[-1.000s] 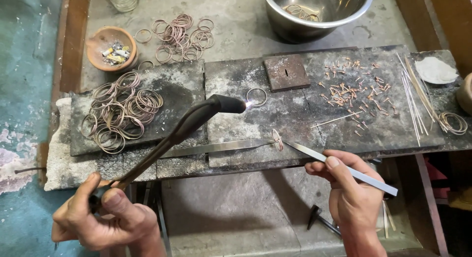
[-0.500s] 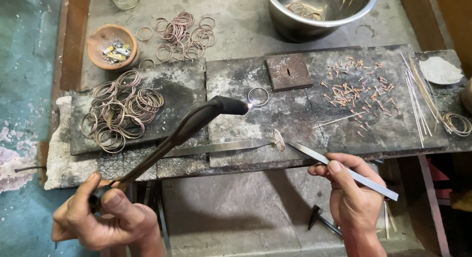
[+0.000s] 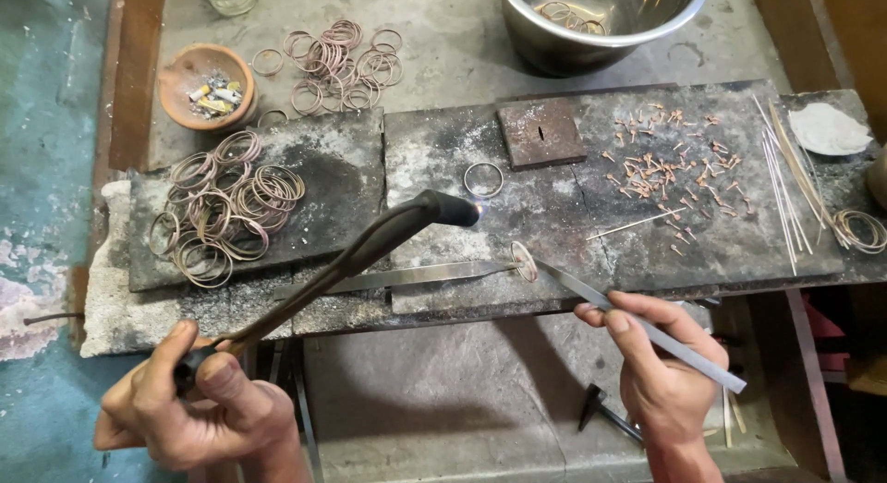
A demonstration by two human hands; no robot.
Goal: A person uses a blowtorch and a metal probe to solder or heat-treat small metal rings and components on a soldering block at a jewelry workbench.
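Nothing shifted since before: left hand (image 3: 199, 409) clamped on torch (image 3: 370, 252), right hand (image 3: 661, 372) on tweezers (image 3: 637, 321) by slab edge (image 3: 462, 303).

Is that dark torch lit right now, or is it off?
Lit. A small bluish-white flame glows at the nozzle of the dark curved metal torch, aimed toward the single wire ring on the charred slab.

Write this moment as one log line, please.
left hand: grips dark torch handle | right hand: holds long flat metal tweezers | torch tip beside single thin metal ring on charred slab
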